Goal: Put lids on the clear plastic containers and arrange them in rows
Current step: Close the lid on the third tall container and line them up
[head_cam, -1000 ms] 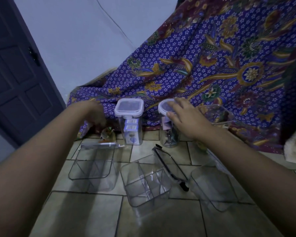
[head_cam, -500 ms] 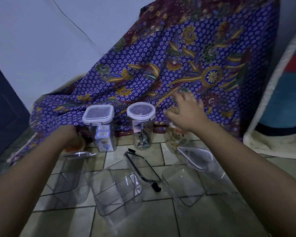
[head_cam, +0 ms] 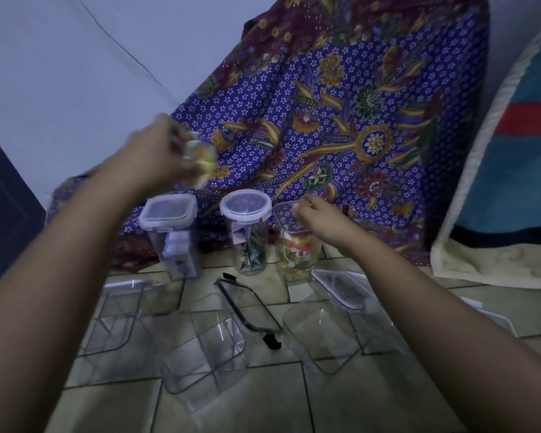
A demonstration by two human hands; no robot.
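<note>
Three tall clear containers stand in a row by the cloth: a square one with a lid [head_cam: 169, 232], a round one with a lid [head_cam: 247, 229] and an open one [head_cam: 295, 254] with colourful contents. My right hand [head_cam: 322, 223] grips the open container's rim. My left hand [head_cam: 166, 157] is raised above the square container and holds a small blurred yellow-and-orange object [head_cam: 202, 157]. On the tiles in front lie three open clear containers [head_cam: 113, 320] [head_cam: 205, 351] [head_cam: 322, 335], a black-rimmed lid [head_cam: 247, 307] and a clear lid [head_cam: 344, 285].
A purple flowered cloth [head_cam: 341, 120] hangs behind the row. A folded blue, red and cream blanket [head_cam: 512, 182] leans at the right. A dark door [head_cam: 0, 207] is at the left edge. The floor is tiled.
My left hand rose from the floor at the left, lifting the small coloured object up above the square container. My right hand dropped onto the open tall container's rim.
</note>
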